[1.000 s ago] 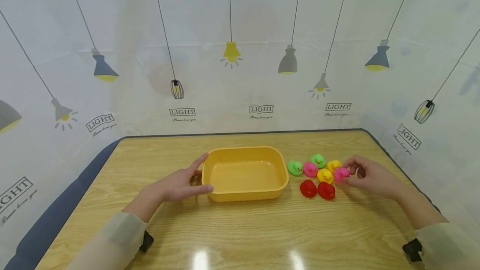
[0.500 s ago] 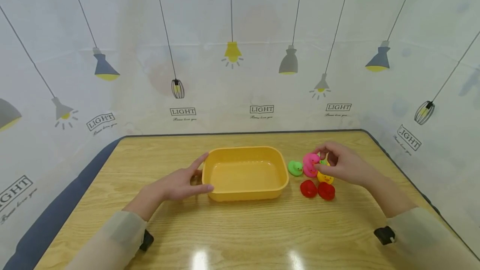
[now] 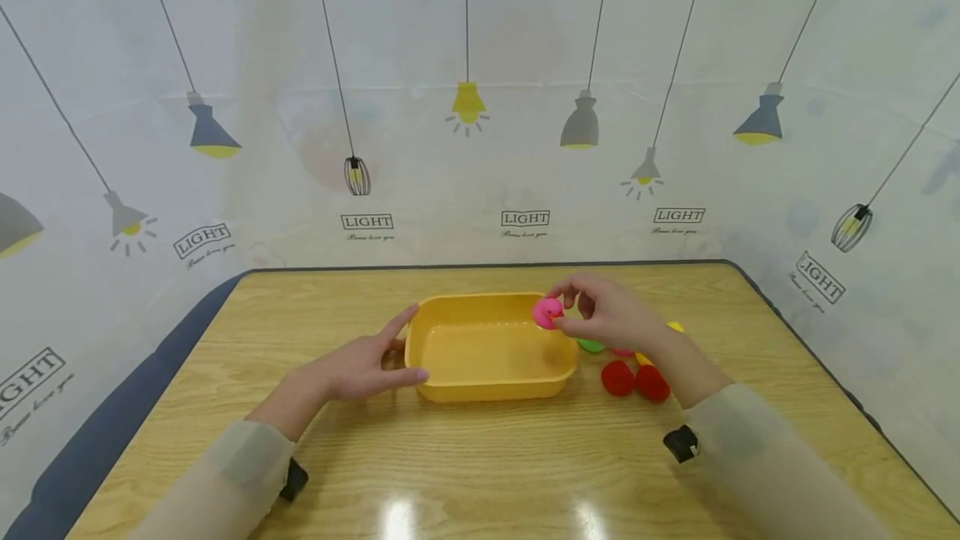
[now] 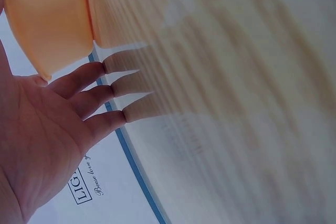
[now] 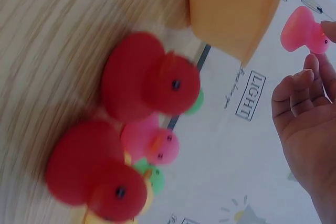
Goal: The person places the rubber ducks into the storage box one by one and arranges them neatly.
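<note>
A pink rubber duck (image 3: 546, 314) is pinched between the fingers and thumb of my right hand (image 3: 611, 315), above the right end of a yellow plastic tub (image 3: 491, 392). In the right wrist view the same pink duck (image 5: 300, 31) hangs from the fingertips, off the table. My left hand (image 3: 358, 369) rests at the tub's left end, thumb and index finger spread along its rim. Seen from the left wrist, the other fingers reach straight down to the table beside the tub wall (image 4: 50, 19). The tub's visible inside holds nothing.
Right of the tub, two red ducks (image 3: 617, 378) lie in front of a green duck (image 3: 591, 346), another pink duck (image 5: 149, 139) and yellow ones, partly hidden by my right arm. The wooden table (image 3: 480, 465) ends at a printed curtain (image 3: 450, 182) behind.
My right hand has carried the pink duck leftward from the right edge of the duck group to above the tub. The left hand and the tub have stayed in place.
</note>
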The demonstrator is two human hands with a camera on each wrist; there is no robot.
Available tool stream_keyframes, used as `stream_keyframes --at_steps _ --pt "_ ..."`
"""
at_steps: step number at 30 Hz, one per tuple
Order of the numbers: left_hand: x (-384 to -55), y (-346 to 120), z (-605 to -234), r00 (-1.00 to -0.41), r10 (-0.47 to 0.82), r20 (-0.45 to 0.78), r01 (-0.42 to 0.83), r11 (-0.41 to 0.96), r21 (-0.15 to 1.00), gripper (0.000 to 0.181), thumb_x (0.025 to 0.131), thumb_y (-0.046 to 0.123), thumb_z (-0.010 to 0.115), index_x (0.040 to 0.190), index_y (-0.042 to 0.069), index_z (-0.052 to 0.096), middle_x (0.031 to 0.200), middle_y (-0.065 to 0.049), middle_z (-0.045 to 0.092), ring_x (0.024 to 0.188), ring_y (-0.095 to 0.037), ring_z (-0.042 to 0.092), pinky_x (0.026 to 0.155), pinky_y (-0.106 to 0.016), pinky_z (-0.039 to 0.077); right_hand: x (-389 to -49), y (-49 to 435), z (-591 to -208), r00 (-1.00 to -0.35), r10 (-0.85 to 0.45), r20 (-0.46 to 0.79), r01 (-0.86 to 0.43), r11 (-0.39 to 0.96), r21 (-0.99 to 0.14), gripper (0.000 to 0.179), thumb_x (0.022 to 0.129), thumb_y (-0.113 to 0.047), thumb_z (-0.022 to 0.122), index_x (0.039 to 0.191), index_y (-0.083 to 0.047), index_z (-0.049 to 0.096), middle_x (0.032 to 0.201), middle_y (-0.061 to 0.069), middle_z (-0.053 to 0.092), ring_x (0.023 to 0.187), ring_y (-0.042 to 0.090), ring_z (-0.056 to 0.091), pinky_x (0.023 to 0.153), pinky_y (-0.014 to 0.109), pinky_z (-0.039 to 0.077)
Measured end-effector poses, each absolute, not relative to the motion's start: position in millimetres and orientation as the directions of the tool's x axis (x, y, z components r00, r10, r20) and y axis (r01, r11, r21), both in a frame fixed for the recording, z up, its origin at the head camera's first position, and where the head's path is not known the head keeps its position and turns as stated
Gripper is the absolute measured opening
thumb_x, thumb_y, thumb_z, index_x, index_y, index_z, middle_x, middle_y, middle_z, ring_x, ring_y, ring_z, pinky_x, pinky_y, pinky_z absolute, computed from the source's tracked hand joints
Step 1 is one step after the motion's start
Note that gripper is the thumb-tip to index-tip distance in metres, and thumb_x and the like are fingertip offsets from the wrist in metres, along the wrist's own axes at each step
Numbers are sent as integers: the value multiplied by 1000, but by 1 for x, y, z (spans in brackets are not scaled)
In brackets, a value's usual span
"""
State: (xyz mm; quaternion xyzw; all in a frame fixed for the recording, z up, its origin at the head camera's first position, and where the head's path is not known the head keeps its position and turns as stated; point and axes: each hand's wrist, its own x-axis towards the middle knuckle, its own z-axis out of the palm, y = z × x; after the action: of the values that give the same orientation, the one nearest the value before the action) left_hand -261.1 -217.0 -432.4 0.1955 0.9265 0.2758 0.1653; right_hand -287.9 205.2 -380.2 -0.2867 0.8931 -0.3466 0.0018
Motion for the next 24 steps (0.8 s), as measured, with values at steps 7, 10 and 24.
stream_keyframes --at_steps 7,10,24 --pt "-261 -217 -433 -869 453 -198 271 772 575 112 97 78 65 178 37 -2 166 -11 57 154 -44 51 127 -72 35 -298 170 -387 -826 -542 153 -502 585 -637 33 94 -20 83 125 -15 73 109 10 67 88 20 56 76 29 48" --pt "-261 -216 -432 -868 454 -200 271 772 576 112 97 78 65 178 37 -1 166 -11 57 154 -44 51 127 -72 34 -300 156 -388 -819 -558 133 -500 580 -643 34 94 -22 82 126 -14 72 112 12 67 89 20 56 78 30 49" --pt "-260 -216 -433 -876 430 -221 244 788 565 111 95 82 63 177 43 -2 165 -11 58 154 -44 52 128 -72 34 -312 105 -402 -806 -582 107 -486 548 -681 32 96 -25 84 123 -12 75 110 10 67 91 18 56 81 29 49"
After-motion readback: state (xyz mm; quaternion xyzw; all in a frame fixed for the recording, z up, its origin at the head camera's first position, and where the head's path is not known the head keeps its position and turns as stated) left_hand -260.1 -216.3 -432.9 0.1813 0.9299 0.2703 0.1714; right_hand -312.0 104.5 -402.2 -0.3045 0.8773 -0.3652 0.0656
